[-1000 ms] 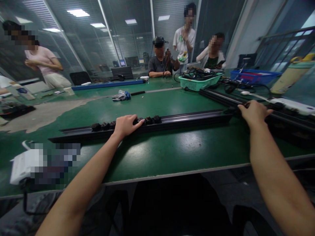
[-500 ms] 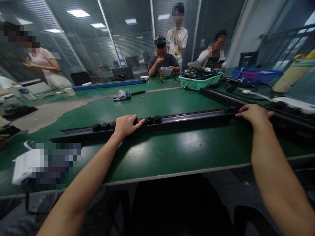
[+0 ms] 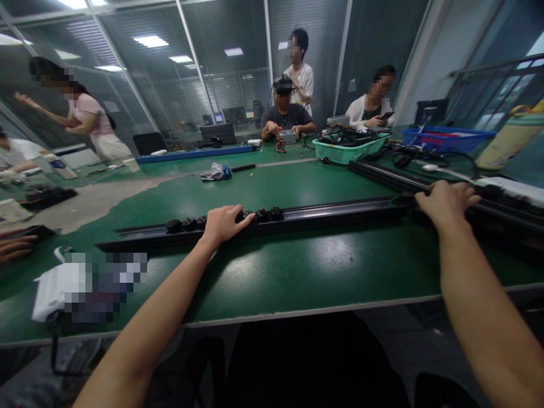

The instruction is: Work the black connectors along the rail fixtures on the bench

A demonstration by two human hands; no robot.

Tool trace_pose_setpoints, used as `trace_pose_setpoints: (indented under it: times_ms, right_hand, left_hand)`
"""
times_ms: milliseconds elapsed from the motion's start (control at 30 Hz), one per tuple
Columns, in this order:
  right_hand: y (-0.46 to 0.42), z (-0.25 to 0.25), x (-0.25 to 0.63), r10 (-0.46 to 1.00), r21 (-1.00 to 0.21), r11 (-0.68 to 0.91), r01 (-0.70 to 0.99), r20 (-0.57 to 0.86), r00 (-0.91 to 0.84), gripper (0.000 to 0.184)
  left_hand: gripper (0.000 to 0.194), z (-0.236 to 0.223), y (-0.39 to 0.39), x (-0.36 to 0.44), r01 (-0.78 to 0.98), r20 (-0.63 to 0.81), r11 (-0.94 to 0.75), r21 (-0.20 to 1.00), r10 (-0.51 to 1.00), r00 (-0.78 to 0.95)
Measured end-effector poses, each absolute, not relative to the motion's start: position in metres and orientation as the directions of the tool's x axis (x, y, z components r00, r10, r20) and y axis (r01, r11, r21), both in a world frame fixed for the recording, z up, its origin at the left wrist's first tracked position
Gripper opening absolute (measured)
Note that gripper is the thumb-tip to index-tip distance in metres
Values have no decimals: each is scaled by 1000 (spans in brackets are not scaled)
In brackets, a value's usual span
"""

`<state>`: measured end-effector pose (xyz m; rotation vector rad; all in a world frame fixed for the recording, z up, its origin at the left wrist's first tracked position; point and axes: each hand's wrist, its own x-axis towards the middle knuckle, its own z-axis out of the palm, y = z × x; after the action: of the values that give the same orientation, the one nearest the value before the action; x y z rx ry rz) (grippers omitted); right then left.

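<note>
My left hand (image 3: 224, 224) lies over a long black channel rail (image 3: 335, 213), its fingers curled over the far side and the thumb along the near side. Several small black parts (image 3: 189, 224) sit in the rail's channel on both sides of that hand. My right hand (image 3: 448, 204) is at the rail's right end, thumb and forefinger bent down together beside a dark piece (image 3: 403, 198), outer fingers raised. What its fingertips hold, if anything, is hidden. A second black rail (image 3: 386, 173) runs crosswise behind and under the right hand.
A green basket (image 3: 340, 153) of cables and a blue tray (image 3: 446, 140) stand at the back right, near a pale bottle (image 3: 505, 139). A crumpled cloth (image 3: 216, 171) lies mid-table. At left are a white device (image 3: 59, 289) and another person's hand (image 3: 17, 246). Several people are around the table.
The view has tilted up slightly and shifted left. My left hand stays on the rail. My right hand's outer fingers have lifted and spread. The seated person opposite has lowered a hand to a grey box.
</note>
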<state>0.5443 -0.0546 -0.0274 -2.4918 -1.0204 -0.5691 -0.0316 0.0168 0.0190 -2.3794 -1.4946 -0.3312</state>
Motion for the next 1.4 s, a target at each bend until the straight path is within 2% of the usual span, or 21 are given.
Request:
trace_pose_setpoints:
  times_ms: [100, 200, 300, 433, 567, 667, 867, 1000, 1167, 1400]
  right_hand:
    - [-54, -19, 517, 611, -256, -543, 800, 533, 585, 43]
    - [-50, -12, 479, 701, -173, -345, 922, 606, 376, 40]
    - [-45, -11, 437, 787, -79, -90, 993, 606, 120, 35]
    - [-40, -11, 383, 825, -4, 246, 969, 526, -207, 34]
    - [-38, -7, 327, 804, 16, 426, 904, 452, -387, 37]
    - [-35, -4, 284, 799, -8, 463, 886, 435, -414, 38]
    - [-17, -1, 223, 817, -165, 497, 852, 421, -395, 40]
    - [-10, -2, 213, 839, -214, 467, 858, 415, -353, 32]
    - [-7, -1, 215, 879, -316, 407, 857, 390, -273, 33]
    - [-10, 0, 211, 886, -317, 376, 871, 398, -238, 31]
  left_hand:
    - [68, 19, 17, -32, 902, 355, -408, -141, 830, 430]
    - [68, 20, 16, -33, 896, 358, -417, -150, 822, 443]
    - [69, 22, 15, -34, 891, 358, -426, -158, 816, 453]
    - [69, 22, 16, -35, 895, 357, -417, -162, 821, 447]
    - [69, 22, 16, -35, 893, 361, -420, -162, 817, 450]
    - [69, 22, 16, -34, 894, 360, -420, -157, 819, 448]
    - [68, 21, 17, -34, 890, 376, -426, -163, 807, 455]
    - [67, 20, 17, -34, 887, 376, -433, -160, 804, 461]
    - [68, 21, 17, -32, 889, 366, -425, -169, 811, 457]
    - [68, 21, 16, -33, 891, 372, -421, -173, 809, 454]
